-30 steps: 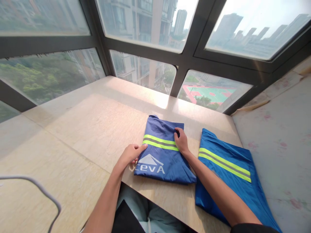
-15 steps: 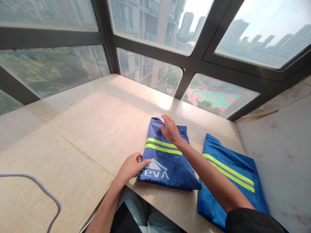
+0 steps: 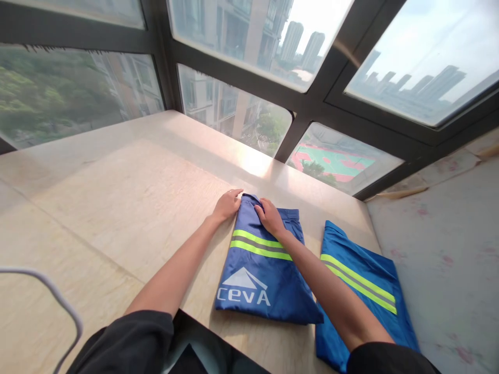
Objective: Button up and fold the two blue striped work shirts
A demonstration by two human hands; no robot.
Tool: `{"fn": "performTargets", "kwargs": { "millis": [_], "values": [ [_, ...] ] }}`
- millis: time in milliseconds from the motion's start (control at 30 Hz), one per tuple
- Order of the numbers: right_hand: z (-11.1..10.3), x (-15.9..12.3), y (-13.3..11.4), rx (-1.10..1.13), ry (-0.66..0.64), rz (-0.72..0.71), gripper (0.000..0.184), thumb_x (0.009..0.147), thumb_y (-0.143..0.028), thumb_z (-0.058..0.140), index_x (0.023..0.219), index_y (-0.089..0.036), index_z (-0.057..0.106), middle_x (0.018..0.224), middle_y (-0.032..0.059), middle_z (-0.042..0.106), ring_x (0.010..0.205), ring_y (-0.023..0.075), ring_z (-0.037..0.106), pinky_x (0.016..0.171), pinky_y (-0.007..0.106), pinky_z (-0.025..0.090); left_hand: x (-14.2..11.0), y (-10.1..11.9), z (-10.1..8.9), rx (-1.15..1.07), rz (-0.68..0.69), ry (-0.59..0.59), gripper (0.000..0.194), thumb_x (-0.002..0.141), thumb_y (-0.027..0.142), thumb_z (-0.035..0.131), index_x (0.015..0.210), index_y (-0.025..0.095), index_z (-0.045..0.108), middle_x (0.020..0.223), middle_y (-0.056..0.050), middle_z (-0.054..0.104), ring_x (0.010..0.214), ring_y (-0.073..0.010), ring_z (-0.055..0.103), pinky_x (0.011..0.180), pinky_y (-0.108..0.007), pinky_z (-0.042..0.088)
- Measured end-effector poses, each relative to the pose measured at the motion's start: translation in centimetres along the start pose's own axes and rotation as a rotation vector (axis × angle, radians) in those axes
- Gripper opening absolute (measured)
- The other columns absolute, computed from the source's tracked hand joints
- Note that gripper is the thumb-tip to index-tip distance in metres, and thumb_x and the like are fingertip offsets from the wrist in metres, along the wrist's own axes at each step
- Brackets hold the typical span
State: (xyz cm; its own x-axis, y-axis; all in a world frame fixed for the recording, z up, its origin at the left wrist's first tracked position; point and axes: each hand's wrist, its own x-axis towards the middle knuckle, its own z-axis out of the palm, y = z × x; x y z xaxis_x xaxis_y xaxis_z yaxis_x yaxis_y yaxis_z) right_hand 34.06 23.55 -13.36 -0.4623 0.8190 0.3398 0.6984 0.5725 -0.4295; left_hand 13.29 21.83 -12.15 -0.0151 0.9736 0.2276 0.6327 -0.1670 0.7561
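A folded dark-blue work garment (image 3: 249, 265) lies flat on the stone ledge. Across it runs a yellow-green and grey reflective band, with a white roof-shaped logo and the letters "ceva" below. At its far left corner is my left hand (image 3: 228, 205), fingers stretched along the cloth edge and partly hidden. My right hand (image 3: 271, 217) rests on top near the far edge, with thumb and fingers apart. Beside my right forearm, partly covered by it, a second folded garment (image 3: 362, 265) in brighter blue has a similar band.
The pale stone ledge (image 3: 117, 197) stretches left and back to dark-framed windows (image 3: 234, 70). A papered wall (image 3: 440, 265) bounds the right side. A grey-white cable (image 3: 58, 296) curves over the ledge at the near left. The ledge's front edge is close to my body.
My left hand has moved from the garment's near left side to its far left corner. My right hand has gone from the right edge to the top near the far edge.
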Motion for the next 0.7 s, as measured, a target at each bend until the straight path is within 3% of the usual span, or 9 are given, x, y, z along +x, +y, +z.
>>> {"fn": "performTargets", "kwargs": {
  "millis": [100, 267, 400, 567, 700],
  "values": [
    [0.3, -0.9, 0.1, -0.025, 0.023, 0.007, 0.044, 0.102, -0.040, 0.036, 0.126, -0.012, 0.059, 0.131, 0.0169, 0.060, 0.123, 0.0293, 0.055, 0.107, 0.044, 0.043, 0.2, -0.7, 0.8, -0.036, 0.064, -0.012, 0.035, 0.087, 0.013, 0.049, 0.116, 0.015, 0.069, 0.121, -0.010, 0.069, 0.109, -0.0211, 0.064, 0.100, -0.033, 0.049],
    [0.3, -1.0, -0.2, -0.031, 0.043, 0.010, 0.044, 0.102, -0.039, 0.037, 0.126, -0.012, 0.060, 0.130, 0.0165, 0.061, 0.123, 0.0291, 0.056, 0.107, 0.043, 0.043, 0.5, -1.2, 1.0, -0.129, 0.061, -0.018, 0.044, 0.085, 0.015, 0.053, 0.128, 0.016, 0.063, 0.125, -0.009, 0.067, 0.104, -0.0199, 0.066, 0.099, -0.032, 0.050],
    [0.2, -1.0, -0.3, -0.013, 0.063, 0.016, 0.043, 0.101, -0.039, 0.038, 0.126, -0.012, 0.060, 0.129, 0.0166, 0.062, 0.122, 0.0287, 0.057, 0.107, 0.043, 0.043, 0.6, -1.4, 1.2, -0.161, 0.097, -0.015, 0.031, 0.086, 0.015, 0.052, 0.108, 0.018, 0.073, 0.112, -0.007, 0.073, 0.106, -0.0198, 0.066, 0.098, -0.030, 0.049],
    [0.1, -1.0, -0.4, 0.011, 0.061, 0.028, 0.041, 0.101, -0.039, 0.039, 0.125, -0.014, 0.061, 0.129, 0.0151, 0.063, 0.121, 0.0285, 0.057, 0.106, 0.043, 0.044, -0.1, -0.7, 1.4, -0.120, 0.020, 0.087, 0.025, 0.084, 0.016, 0.055, 0.096, 0.019, 0.076, 0.101, -0.006, 0.075, 0.092, -0.0182, 0.068, 0.087, -0.027, 0.052],
    [0.0, -1.0, -0.6, 0.030, 0.066, 0.025, 0.039, 0.101, -0.038, 0.040, 0.123, -0.015, 0.062, 0.126, 0.0150, 0.064, 0.120, 0.0282, 0.058, 0.106, 0.043, 0.044, 0.3, 0.9, 0.8, -0.118, -0.117, 0.144, 0.022, 0.086, 0.023, 0.055, 0.095, 0.017, 0.073, 0.097, -0.006, 0.075, 0.086, -0.0174, 0.069, 0.081, -0.024, 0.051]
  ]
}}
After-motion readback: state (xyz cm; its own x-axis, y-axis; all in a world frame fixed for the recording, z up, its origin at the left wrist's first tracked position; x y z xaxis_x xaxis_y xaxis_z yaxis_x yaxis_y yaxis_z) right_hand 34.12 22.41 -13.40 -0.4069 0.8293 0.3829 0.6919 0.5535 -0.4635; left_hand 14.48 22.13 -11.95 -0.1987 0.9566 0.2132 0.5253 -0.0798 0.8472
